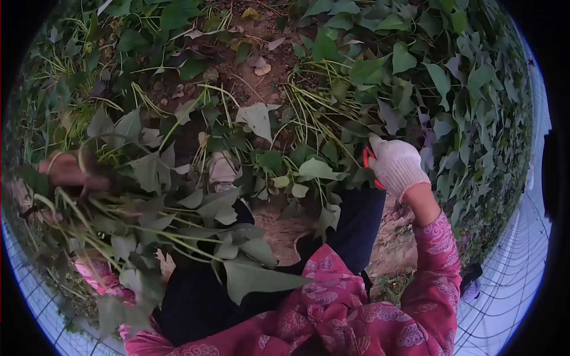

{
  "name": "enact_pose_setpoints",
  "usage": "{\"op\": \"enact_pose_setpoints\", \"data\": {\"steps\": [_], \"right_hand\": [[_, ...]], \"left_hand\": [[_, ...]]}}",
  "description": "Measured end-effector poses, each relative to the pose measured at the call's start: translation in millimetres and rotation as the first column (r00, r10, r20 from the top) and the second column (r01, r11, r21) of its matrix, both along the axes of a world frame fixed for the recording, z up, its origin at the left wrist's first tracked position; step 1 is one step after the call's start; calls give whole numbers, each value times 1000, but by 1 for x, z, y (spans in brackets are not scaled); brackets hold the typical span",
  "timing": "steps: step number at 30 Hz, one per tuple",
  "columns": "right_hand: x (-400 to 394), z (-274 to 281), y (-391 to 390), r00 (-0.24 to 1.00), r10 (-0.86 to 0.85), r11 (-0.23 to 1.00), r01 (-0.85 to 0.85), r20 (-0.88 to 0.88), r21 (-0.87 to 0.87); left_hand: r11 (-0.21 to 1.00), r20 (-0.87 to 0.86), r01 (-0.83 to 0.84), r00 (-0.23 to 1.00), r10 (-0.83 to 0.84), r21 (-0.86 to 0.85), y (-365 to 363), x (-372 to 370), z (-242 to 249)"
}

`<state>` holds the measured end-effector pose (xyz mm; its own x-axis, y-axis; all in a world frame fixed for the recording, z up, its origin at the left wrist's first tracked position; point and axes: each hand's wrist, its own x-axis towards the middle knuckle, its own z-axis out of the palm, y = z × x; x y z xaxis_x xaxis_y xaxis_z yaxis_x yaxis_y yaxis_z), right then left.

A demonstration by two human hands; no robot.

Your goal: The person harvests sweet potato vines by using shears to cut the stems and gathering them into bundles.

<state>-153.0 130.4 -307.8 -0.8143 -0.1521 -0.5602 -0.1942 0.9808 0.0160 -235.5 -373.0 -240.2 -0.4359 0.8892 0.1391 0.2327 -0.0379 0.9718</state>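
Observation:
My right hand [396, 167], in a white knitted glove, is closed around red-handled scissors [368, 155]. Their blades are hidden among leaves beside a cluster of pale green stems [320, 110]. On the left, my left hand [74, 171] looks brownish and smeared, with its fingers partly covered. It is closed on a bunch of leafy vines [172, 231], whose long stems and broad pointed leaves hang across my left leg. In the middle, a torn-looking leaf [258, 120] stands among cut or bent stems.
Dense vines [475, 118] cover the ground on both sides. Reddish soil [252, 71] with dry leaves shows between them. A pale shoe [223, 170] is just beyond my dark trouser leg [356, 219]. White sheeting with a grid pattern [504, 296] lies at the lower right.

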Motion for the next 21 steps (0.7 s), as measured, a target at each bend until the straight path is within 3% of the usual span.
{"op": "enact_pose_setpoints", "data": {"steps": [1, 2, 3, 4, 5, 7, 8, 9, 11, 12, 14, 15, 16, 17, 18, 21], "right_hand": [[-6, 8, 3, 1000, 8, 1000, -8, 12, -3], [-11, 17, 5, 994, 65, 991, -54, 89, -124], [-17, 25, 4, 981, 126, 966, -87, 150, -244], [-16, 33, 1, 986, 140, 930, -101, 89, -352], [-22, 44, -7, 985, 146, 930, -105, 94, -352], [-34, 64, -30, 965, -53, 830, 185, 255, -526], [-40, 68, -41, 965, -44, 831, 179, 259, -526], [-45, 70, -53, 951, -132, 763, 279, 281, -584], [-54, 55, -71, 900, -159, 575, 418, 405, -703], [-57, 27, -74, 905, -61, 598, 370, 420, -711], [-63, -29, -80, 886, 137, 619, 272, 442, -737], [-66, -48, -80, 720, 65, 666, 484, 691, -568], [-67, -71, -70, 828, 271, 832, 55, 490, -553], [-68, -83, -55, 799, 516, 831, -379, 308, -407], [-70, -81, -37, 854, 420, 835, -231, 307, -500], [-83, -73, 7, 898, 407, 879, -336, 165, -339]], "left_hand": [[973, -85, -104, 992, 88, -205, 29, -1, 0], [895, -173, -191, 976, 131, -402, 58, -1, 0], [925, -99, -48, 995, 11, -377, 98, -19, -9], [869, -146, -65, 989, -8, -490, 123, -21, -22], [800, -187, -89, 982, -29, -593, 144, -19, -39], [748, -204, -159, 978, 32, -644, 191, -14, -72], [757, -244, -135, 969, -33, -640, 206, -12, -96], [764, -280, -106, 955, -101, -636, 216, -9, -121], [668, -194, 66, 931, -308, -742, 230, -2, -149], [667, -195, 61, 933, -302, -743, 234, 0, -144], [270, 169, 389, 791, -588, -881, 238, 8, -131], [235, 173, 374, 788, -591, -897, 232, 15, -134], [201, 181, 363, 783, -595, -910, 221, 22, -143], [234, 158, 339, 813, -560, -911, 208, 26, -154], [240, 159, 339, 817, -554, -910, 200, 25, -155], [368, 175, 343, 891, -419, -864, 187, 23, -160]]}}
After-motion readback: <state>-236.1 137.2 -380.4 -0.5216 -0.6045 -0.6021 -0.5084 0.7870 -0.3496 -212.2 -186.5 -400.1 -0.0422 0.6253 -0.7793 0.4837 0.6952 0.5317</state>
